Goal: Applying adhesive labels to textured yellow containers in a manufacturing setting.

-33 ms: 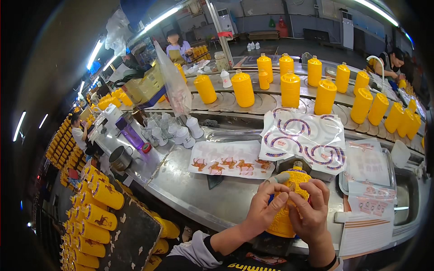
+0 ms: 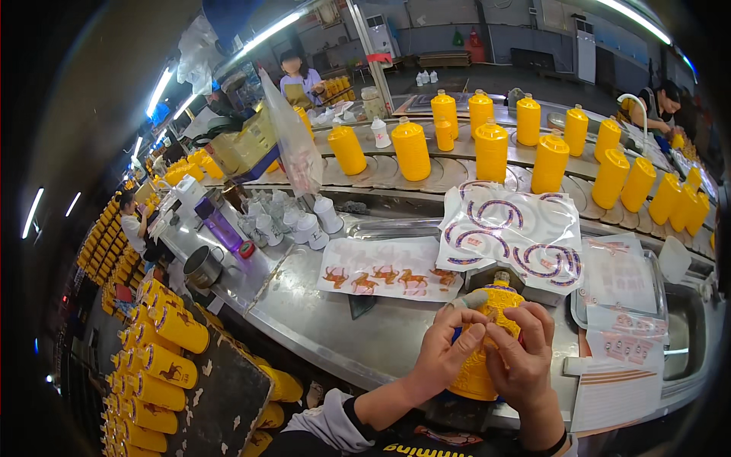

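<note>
A yellow embossed bottle (image 2: 474,373) stands in front of me on the metal bench, its neck pointing away. Over its front, my left hand (image 2: 449,343) and my right hand (image 2: 525,350) meet with thumbs and forefingers pinched close together. Whatever lies between those fingertips is too small or hidden to make out. A pale cover wraps one left fingertip. Just beyond is a sheet with purple curved bands (image 2: 510,236), and to the left lies a sheet of brown animal decals (image 2: 388,269). Dark blue shows beside the bottle, partly behind my hands.
Yellow bottles (image 2: 410,152) line the conveyor (image 2: 373,179) behind the bench. White small bottles (image 2: 307,228), a purple flask (image 2: 219,226) and a metal mug (image 2: 202,266) stand left. Decal sheets (image 2: 620,388) and a sink (image 2: 685,327) are right. Stacked bottles (image 2: 164,373) fill the lower left. Co-workers sit farther off.
The near row of bottles on the conveyor has shifted slightly right, and the far row slightly left. My hands and the bottle before me look unchanged.
</note>
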The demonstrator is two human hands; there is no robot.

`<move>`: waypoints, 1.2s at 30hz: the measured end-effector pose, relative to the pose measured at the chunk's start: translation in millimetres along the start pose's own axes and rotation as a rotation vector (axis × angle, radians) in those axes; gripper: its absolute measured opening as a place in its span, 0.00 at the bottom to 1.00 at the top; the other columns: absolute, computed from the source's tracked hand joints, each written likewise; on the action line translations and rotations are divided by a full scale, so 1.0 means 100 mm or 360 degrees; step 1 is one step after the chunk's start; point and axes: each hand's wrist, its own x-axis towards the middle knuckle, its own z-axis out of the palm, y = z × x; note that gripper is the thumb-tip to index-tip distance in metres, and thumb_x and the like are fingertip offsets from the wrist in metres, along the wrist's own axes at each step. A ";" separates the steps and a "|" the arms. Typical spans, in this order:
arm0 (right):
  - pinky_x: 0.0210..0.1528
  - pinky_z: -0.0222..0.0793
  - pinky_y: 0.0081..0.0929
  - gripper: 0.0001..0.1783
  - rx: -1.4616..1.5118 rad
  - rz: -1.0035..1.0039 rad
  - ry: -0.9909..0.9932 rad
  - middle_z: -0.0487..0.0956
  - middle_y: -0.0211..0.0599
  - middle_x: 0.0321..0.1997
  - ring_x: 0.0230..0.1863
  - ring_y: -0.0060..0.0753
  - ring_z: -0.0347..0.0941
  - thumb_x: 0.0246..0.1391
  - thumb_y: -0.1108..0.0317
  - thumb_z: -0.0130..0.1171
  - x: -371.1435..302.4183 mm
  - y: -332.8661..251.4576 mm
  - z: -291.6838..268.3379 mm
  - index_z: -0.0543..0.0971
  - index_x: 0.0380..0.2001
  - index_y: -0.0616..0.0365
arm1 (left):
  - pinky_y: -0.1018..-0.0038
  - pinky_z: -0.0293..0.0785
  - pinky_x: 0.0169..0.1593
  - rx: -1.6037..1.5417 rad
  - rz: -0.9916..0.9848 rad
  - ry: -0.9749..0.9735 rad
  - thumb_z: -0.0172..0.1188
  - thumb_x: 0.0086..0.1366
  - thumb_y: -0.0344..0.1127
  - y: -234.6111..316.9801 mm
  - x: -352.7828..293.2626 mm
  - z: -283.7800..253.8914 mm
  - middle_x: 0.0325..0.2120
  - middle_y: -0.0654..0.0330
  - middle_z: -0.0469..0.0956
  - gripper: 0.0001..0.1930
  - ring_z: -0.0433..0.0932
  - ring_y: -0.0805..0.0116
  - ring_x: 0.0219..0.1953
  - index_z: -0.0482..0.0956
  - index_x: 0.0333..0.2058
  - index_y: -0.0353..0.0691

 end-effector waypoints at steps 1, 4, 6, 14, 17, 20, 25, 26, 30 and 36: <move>0.55 0.65 0.46 0.20 0.0000 0.0000 0.0000 0.72 0.41 0.49 0.54 0.54 0.66 0.38 0.76 0.66 0.00 0.00 0.00 0.81 0.40 0.56 | 0.70 0.63 0.53 0.0000 -0.0001 0.0000 0.56 0.68 0.41 -0.02 0.00 0.00 0.37 0.57 0.74 0.12 0.69 0.63 0.45 0.76 0.39 0.36; 0.55 0.65 0.46 0.20 -0.0003 -0.0011 -0.0015 0.72 0.41 0.49 0.54 0.53 0.66 0.39 0.76 0.66 -0.02 -0.01 0.01 0.81 0.41 0.55 | 0.72 0.64 0.51 -0.0130 -0.0079 0.0015 0.56 0.68 0.40 -0.07 -0.02 0.00 0.35 0.57 0.73 0.12 0.70 0.65 0.43 0.76 0.39 0.35; 0.55 0.65 0.45 0.21 -0.0002 -0.0019 -0.0028 0.72 0.41 0.50 0.54 0.53 0.66 0.40 0.76 0.65 -0.03 -0.02 0.00 0.81 0.42 0.55 | 0.73 0.65 0.49 -0.0214 -0.0172 0.0036 0.56 0.68 0.39 -0.08 -0.03 0.00 0.35 0.57 0.72 0.11 0.70 0.67 0.42 0.76 0.38 0.35; 0.54 0.65 0.44 0.22 -0.0025 -0.0058 -0.0014 0.72 0.42 0.52 0.55 0.52 0.66 0.38 0.75 0.66 -0.03 0.01 0.06 0.81 0.43 0.54 | 0.79 0.69 0.50 -0.0219 -0.0223 -0.0032 0.51 0.70 0.33 -0.12 0.01 -0.05 0.38 0.62 0.75 0.09 0.73 0.78 0.42 0.72 0.43 0.35; 0.52 0.65 0.43 0.22 -0.0044 -0.0073 -0.0021 0.72 0.42 0.53 0.54 0.51 0.66 0.39 0.74 0.66 -0.01 0.01 0.08 0.81 0.43 0.53 | 0.79 0.71 0.48 -0.0460 -0.0269 0.0021 0.51 0.68 0.30 -0.01 0.02 -0.04 0.37 0.61 0.77 0.07 0.75 0.77 0.40 0.73 0.41 0.34; 0.53 0.65 0.44 0.22 -0.0005 -0.0088 -0.0005 0.71 0.41 0.54 0.55 0.49 0.66 0.40 0.72 0.66 -0.03 0.03 0.11 0.82 0.44 0.53 | 0.80 0.69 0.48 -0.0473 -0.0183 0.0010 0.50 0.69 0.31 -0.01 0.03 -0.06 0.37 0.62 0.76 0.08 0.72 0.79 0.41 0.73 0.42 0.34; 0.54 0.64 0.44 0.21 -0.0002 -0.0094 -0.0011 0.71 0.41 0.54 0.55 0.49 0.66 0.40 0.72 0.66 -0.06 0.01 0.07 0.82 0.44 0.53 | 0.80 0.68 0.49 -0.0479 -0.0123 0.0011 0.49 0.70 0.30 -0.03 0.01 -0.06 0.37 0.62 0.75 0.08 0.72 0.80 0.41 0.73 0.42 0.34; 0.54 0.64 0.43 0.20 0.0054 -0.0111 -0.0026 0.71 0.42 0.54 0.55 0.49 0.66 0.41 0.72 0.66 -0.05 0.01 0.05 0.82 0.43 0.53 | 0.80 0.67 0.49 -0.0465 -0.0124 0.0044 0.50 0.68 0.29 -0.02 0.01 -0.05 0.37 0.61 0.76 0.07 0.73 0.78 0.41 0.74 0.41 0.33; 0.56 0.63 0.43 0.15 0.0233 0.0028 0.0063 0.71 0.45 0.53 0.55 0.52 0.66 0.45 0.71 0.65 -0.02 0.06 -0.06 0.81 0.40 0.56 | 0.74 0.66 0.50 -0.0108 -0.0076 0.0074 0.53 0.67 0.30 -0.07 -0.01 -0.13 0.36 0.61 0.76 0.06 0.72 0.74 0.40 0.77 0.37 0.35; 0.58 0.60 0.44 0.09 0.0405 0.0270 -0.0059 0.71 0.49 0.53 0.55 0.55 0.65 0.47 0.71 0.65 0.05 0.08 -0.06 0.80 0.34 0.58 | 0.60 0.60 0.56 0.0843 0.0432 -0.0033 0.57 0.61 0.32 0.10 0.02 -0.15 0.33 0.53 0.75 0.05 0.69 0.56 0.40 0.79 0.32 0.39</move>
